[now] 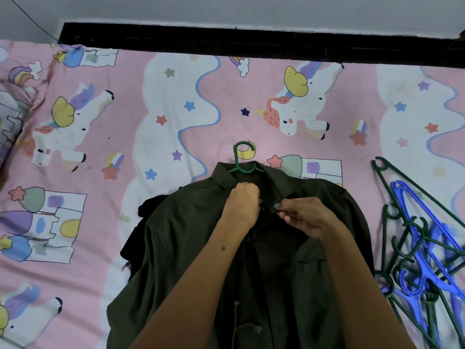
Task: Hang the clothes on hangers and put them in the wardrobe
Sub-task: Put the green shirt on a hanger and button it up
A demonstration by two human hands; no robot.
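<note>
A dark olive shirt [181, 235] lies face up on the bed in the lower middle of the head view. A green hanger [240, 159] sits inside it, its hook poking out past the collar. My left hand [241, 205] pinches the left edge of the shirt front just below the collar. My right hand [304, 217] pinches the right edge at the same height, fingertips close to the left hand. A black garment [137, 235] peeks out from under the shirt's left side.
A pile of green and blue hangers [417, 250] lies on the bed at the right. The unicorn-print pink bedsheet [125, 122] covers the bed. A dark bed frame [251, 41] runs along the far edge against a grey wall.
</note>
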